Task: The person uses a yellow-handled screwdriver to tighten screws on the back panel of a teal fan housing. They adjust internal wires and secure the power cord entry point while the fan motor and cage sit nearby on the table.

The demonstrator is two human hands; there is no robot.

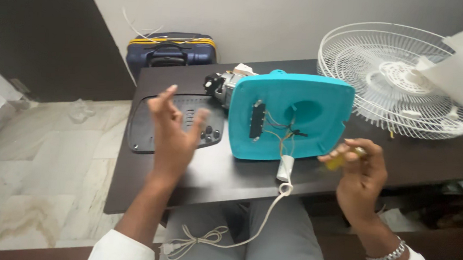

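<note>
Head view: I see left hand (175, 134) open, empty, raised over the black cover (146, 127). Right hand (360, 172) pinches a yellow screwdriver (339, 159) beside the upright teal fan base (288, 115) on the table (213, 171).

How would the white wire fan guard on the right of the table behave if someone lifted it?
The white fan guard is thin open wire, so probably light for its size. Its wide dish shape may flex slightly and feel awkward one-handed. It overhangs past the table edge, so a nudge might tip it.
</note>
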